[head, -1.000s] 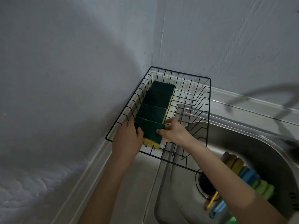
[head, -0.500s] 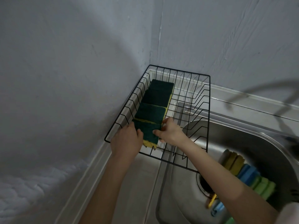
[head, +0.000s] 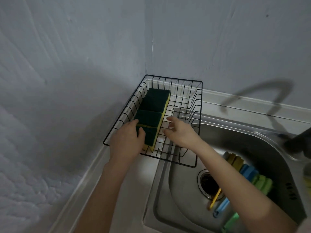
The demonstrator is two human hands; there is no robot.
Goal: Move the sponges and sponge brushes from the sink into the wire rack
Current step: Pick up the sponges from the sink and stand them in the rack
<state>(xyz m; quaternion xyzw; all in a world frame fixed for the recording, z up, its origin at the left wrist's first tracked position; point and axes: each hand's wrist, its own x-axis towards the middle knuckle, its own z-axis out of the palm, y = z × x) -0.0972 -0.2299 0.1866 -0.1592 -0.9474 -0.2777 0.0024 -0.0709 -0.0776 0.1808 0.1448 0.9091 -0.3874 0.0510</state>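
A black wire rack (head: pixel 198 105) sits in the corner, partly over the sink's left edge. Along its left side lies a row of green-and-yellow sponges (head: pixel 154 105). My left hand (head: pixel 125 142) grips the nearest sponge (head: pixel 150 137) of that row, thumb on its green top. Inside the rack, just right of that sponge, my right hand (head: pixel 180 132) hovers with fingers loosely spread, holding nothing. In the steel sink (head: pixel 239 137) a row of yellow, blue and green sponges (head: pixel 249 172) leans on the right wall. Sponge brushes (head: pixel 220 207) with yellow, blue and green handles lie by the drain.
The drain (head: pixel 207 183) is in the sink's middle. Grey walls close off the corner behind and to the left of the rack. A dark faucet (head: pixel 297 143) reaches in at the right edge. A steel counter strip (head: pixel 117 190) runs along the sink's left side.
My right hand let go of the nearest sponge and drew away to the right, fingers spreading. My left hand stays on that sponge, which now lies flatter in line with the row.
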